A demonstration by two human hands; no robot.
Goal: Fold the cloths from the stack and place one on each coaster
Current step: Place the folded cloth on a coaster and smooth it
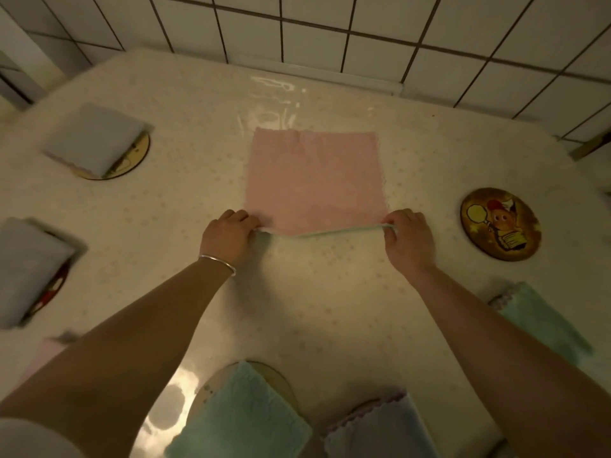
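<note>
Left wrist: thin plain silver metal bangle [218, 263]
Left upper arm: edge of white short sleeve [29, 438]
Right forearm: bare, nothing worn

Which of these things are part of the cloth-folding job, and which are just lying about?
Part of the job:
- pink cloth, near corners pinched by left hand and right hand
- bare cartoon coaster
- grey folded cloth on a coaster
- green cloth on a coaster

Just lying about:
- silver bracelet
- tiled wall
</note>
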